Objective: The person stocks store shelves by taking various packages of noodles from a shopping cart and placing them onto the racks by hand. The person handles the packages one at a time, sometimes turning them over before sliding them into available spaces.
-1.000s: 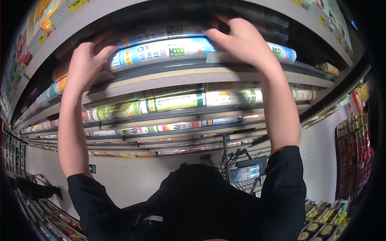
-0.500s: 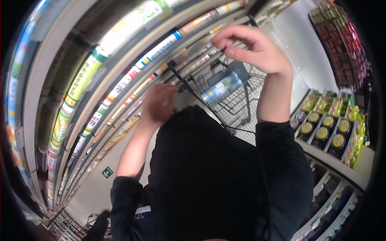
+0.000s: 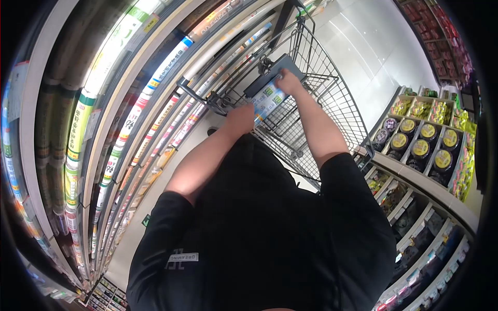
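Note:
A long blue-and-white packet (image 3: pixel 270 101) with green patches lies slantwise over the shopping cart (image 3: pixel 332 90). It looks like a pack of dried noodles. My left hand (image 3: pixel 240 118) is closed at its lower left end, the fingertips partly hidden. At the upper right end, my right hand (image 3: pixel 289 82) grips it with curled fingers. Behind the packet is a dark grey panel (image 3: pixel 254 85) of the cart. The cart's black handle (image 3: pixel 194 96) sticks out to the left of my left hand.
Shelves of long packets (image 3: pixel 78 132) curve along my left side. To the right, a display holds dark jars with yellow lids (image 3: pixel 428 130) and yellow bags (image 3: pixel 471 150), with more shelved goods (image 3: pixel 420 259) below. Pale shiny floor (image 3: pixel 358 36) stretches beyond the cart.
Both hands have come down onto the packet, which earlier lay in the cart below them with the hands raised and apart. The view has shifted, showing more of the cart.

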